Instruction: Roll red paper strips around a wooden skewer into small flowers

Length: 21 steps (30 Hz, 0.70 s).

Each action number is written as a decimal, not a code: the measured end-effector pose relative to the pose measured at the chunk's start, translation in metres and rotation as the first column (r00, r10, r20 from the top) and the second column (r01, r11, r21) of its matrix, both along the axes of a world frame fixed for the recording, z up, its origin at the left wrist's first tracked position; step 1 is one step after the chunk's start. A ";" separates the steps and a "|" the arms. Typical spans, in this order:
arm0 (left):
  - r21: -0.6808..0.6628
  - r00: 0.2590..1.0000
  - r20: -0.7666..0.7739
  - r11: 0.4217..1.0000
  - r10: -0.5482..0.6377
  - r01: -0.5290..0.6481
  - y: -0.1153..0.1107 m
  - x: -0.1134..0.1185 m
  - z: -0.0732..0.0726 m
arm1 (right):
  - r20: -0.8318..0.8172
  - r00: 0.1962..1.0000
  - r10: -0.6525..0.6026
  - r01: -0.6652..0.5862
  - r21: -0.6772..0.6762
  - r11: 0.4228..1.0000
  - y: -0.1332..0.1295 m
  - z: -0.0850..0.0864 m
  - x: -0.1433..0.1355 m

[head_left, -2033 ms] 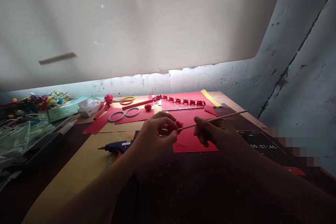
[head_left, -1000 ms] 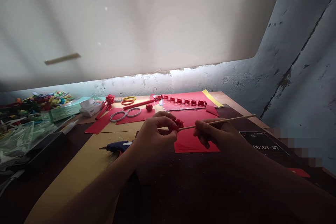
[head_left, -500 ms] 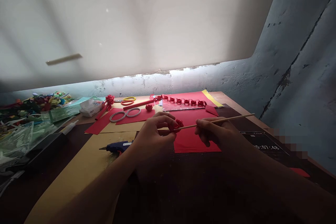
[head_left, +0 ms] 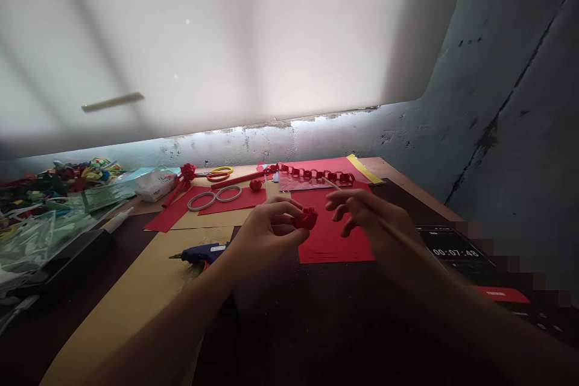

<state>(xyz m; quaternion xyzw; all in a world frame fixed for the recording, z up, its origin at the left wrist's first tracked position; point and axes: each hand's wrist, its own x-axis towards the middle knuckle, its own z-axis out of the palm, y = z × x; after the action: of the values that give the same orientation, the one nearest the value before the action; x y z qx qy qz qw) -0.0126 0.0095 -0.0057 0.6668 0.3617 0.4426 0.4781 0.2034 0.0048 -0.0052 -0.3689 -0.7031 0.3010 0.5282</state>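
Left hand (head_left: 265, 229): mine, thumb and fingers pinching the red rosette (head_left: 306, 219); the outer fingers curl loosely behind.
Red rosette: at my left fingertips, raised above the near part of the red sheet (head_left: 335, 238); I can't tell if it is paper or ribbon.
Right hand (head_left: 375, 217): slightly blurred, just beside the rosette and apart from it; I keep the wooden stick (head_left: 332, 184) in a loose grasp, other fingers half spread.
Wooden stick: slanting across my right hand, pale tip pointing away from me; whether it touches the row of red loops (head_left: 316, 174) behind I can't tell.
Step in hand: shaping the rosette, I judge, with the stick off its folds at this moment.
Next move calls for: a steady left pinch and, should the stick return to the folds, a light, well-aimed tip so nothing gets crushed.
Glue gun (head_left: 203, 253): left of my left hand, on the tan sheet (head_left: 122, 295), nozzle pointing left.
Two rings (head_left: 201, 201): beyond the glue gun, side by side; a finished-looking red ball (head_left: 256, 185) is near them.
Scissors (head_left: 221, 172): farther back, yellow and orange handles.
Phone (head_left: 456, 253): right of my right hand, timer reading 00:07:48.
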 end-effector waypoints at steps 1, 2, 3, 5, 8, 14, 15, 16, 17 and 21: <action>0.003 1.000 0.002 1.000 -0.011 0.011 -0.001 0.000 0.000 | 0.104 0.994 -0.017 0.009 0.082 0.997 -0.002 -0.001 -0.002; 0.006 1.000 0.000 1.000 -0.023 0.023 -0.002 0.001 0.001 | 0.181 0.983 -0.028 -0.001 0.154 0.988 -0.004 -0.002 -0.004; 0.010 0.999 -0.006 0.999 -0.038 0.038 -0.003 0.001 0.001 | 0.234 0.972 -0.028 -0.022 0.207 0.978 -0.006 -0.003 -0.006; 0.013 0.997 -0.027 0.998 -0.066 0.067 -0.005 0.002 0.002 | 0.274 0.962 -0.012 -0.065 0.269 0.961 -0.008 -0.005 -0.008; 0.009 0.994 -0.053 0.995 -0.096 0.097 -0.007 0.002 0.003 | 0.297 0.955 -0.005 -0.082 0.283 0.956 -0.008 -0.007 -0.009; 0.000 0.995 -0.077 0.998 -0.064 0.064 -0.007 0.003 0.003 | 0.332 0.942 -0.044 -0.074 0.334 0.940 -0.006 -0.007 -0.009; 0.001 0.996 -0.076 0.998 -0.055 0.055 -0.007 0.003 0.002 | 0.333 0.942 -0.050 -0.073 0.347 0.935 -0.006 -0.007 -0.009; 0.003 0.996 -0.074 0.999 -0.047 0.047 -0.007 0.003 0.002 | 0.333 0.941 -0.053 -0.074 0.357 0.931 -0.007 -0.007 -0.009; 0.005 0.997 -0.072 0.999 -0.038 0.038 -0.007 0.003 0.001 | 0.334 0.941 -0.057 -0.072 0.364 0.929 -0.007 -0.007 -0.009; 0.028 0.996 -0.090 1.000 -0.010 0.013 -0.007 0.003 -0.001 | 0.341 0.938 -0.065 -0.067 0.362 0.930 -0.009 -0.007 -0.009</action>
<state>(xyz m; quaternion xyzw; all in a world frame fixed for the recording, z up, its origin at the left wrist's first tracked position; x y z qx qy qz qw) -0.0097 0.0024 -0.0065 0.6950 0.3727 0.4145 0.4543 0.1941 -0.0045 -0.0124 -0.3102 -0.8291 0.0941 0.4555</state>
